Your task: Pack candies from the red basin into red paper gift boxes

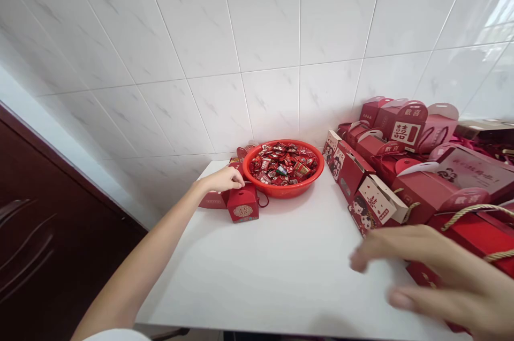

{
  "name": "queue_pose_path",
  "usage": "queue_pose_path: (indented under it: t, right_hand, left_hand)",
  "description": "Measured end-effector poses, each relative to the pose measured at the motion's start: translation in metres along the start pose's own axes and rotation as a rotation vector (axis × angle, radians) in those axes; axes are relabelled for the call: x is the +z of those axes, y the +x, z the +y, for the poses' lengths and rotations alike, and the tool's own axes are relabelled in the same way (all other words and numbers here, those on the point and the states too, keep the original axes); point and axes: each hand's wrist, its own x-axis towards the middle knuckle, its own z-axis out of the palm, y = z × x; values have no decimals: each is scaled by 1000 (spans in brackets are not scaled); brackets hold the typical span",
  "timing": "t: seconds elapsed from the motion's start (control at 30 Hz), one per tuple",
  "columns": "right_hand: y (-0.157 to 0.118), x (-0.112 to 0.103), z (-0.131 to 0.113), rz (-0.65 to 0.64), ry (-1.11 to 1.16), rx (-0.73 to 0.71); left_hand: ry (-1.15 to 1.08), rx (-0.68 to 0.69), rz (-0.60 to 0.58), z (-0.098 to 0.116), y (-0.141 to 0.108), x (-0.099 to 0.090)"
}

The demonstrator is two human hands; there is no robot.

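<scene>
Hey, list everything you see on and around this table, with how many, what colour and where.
White table: one, white, against the wall
Basket: one, red-orange, far edge
Wrapped sweets: many, mostly red, in the basket
Small box: one, red, front left of the basket
Gift boxes: many, mostly red and pink, right side
Wall tiles: many, white with grey marks, behind
Left hand: one, at the small box
Right hand: one, blurred, lower right
</scene>
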Motion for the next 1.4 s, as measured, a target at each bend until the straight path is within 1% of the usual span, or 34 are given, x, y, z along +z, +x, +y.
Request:
queue_pose_path:
  t: [0.03, 0.07, 0.1, 0.17, 0.27, 0.37, 0.43, 0.5, 0.6, 0.7, 0.73, 0.8, 0.87, 0.93, 1.03, 1.13, 1.2, 1.3, 1.4]
  right_hand:
    - [22, 6, -2, -105, 100, -3]
    - [42, 14, 0, -165, 187, -23]
    - [60, 24, 5, -188, 218, -19]
    - [84, 48, 18, -173, 212, -6]
    - [100, 83, 34, -139, 71, -32]
    - [106, 103, 32, -173, -93, -32]
    - [111, 109, 27, -203, -187, 3]
    - [115, 112, 22, -218, -241, 33]
    - [118, 117, 21, -226, -242, 36]
    - [118, 121, 22, -231, -194, 38]
    - [117, 121, 23, -211, -156, 46]
    - [114, 120, 25, -118, -21, 76]
    - [110, 118, 28, -20, 163, 135]
    - [105, 118, 33, 41, 302, 209]
    - [98, 124, 40, 79, 331, 292]
    - [93, 133, 43, 81, 291, 329]
    - [90, 139, 43, 79, 280, 348]
    - [88, 144, 43, 79, 247, 376]
    - [87, 147, 41, 48, 192, 380]
  left_hand:
    - [-9, 42, 6, 5, -1, 4]
    - [-24, 83, 3, 11, -4, 8]
    - [-49, 115, -2, 18, -7, 14]
    - [-104, 168, -13, 32, -16, 27]
    - [-139, 255, 3, 49, -28, 50]
    - [-113, 334, 43, 59, -36, 71]
    - [-107, 352, 84, 60, -37, 80]
    - [-146, 335, 110, 58, -36, 86]
    - [-208, 276, 100, 52, -34, 92]
    - [-226, 272, 75, 47, -32, 97]
    - [-232, 281, 74, 45, -32, 98]
    - [-245, 283, 93, 42, -32, 101]
    - [-249, 263, 121, 39, -32, 104]
    - [-250, 237, 139, 37, -32, 108]
    - [-229, 191, 162, 39, -32, 112]
    - [-214, 129, 184, 44, -33, 111]
    - [-224, 106, 122, 45, -36, 103]
    - [-201, 120, -87, 39, -44, 79]
    - [-168, 164, -320, 26, -52, 54]
